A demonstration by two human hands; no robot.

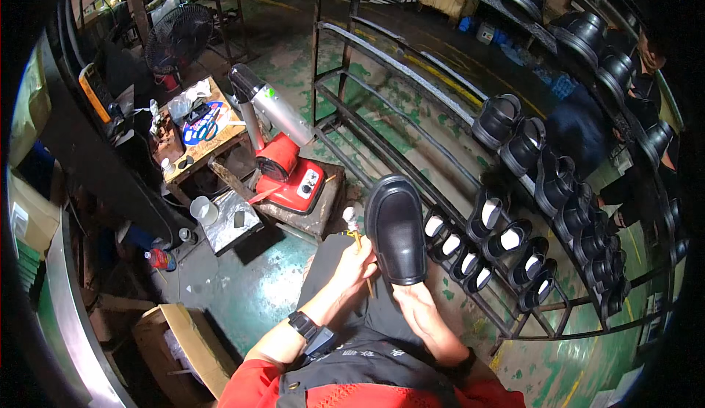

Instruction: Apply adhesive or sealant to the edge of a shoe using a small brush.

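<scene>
A black loafer [396, 224] stands out over my lap, toe pointing away and smooth upper facing me. My right hand [416, 304] holds it at the heel end; the fingers are hidden by the shoe. To the left of the shoe, my left hand [355, 264] is closed round a thin stick with a white wad [350, 219] at its upper end. A bit of yellow shows on the stick just below the wad, and its lower end sticks out beneath my fingers. The wad is beside the shoe, with a small gap between them.
A metal rack [411, 130] with rows of black shoes [520, 147] runs along the right. Ahead sits a red heat blower [288, 180] with a silver tube. Scissors [208, 130] lie on a wooden table, left. Nearer are a plastic cup [203, 210] and cardboard box [192, 349].
</scene>
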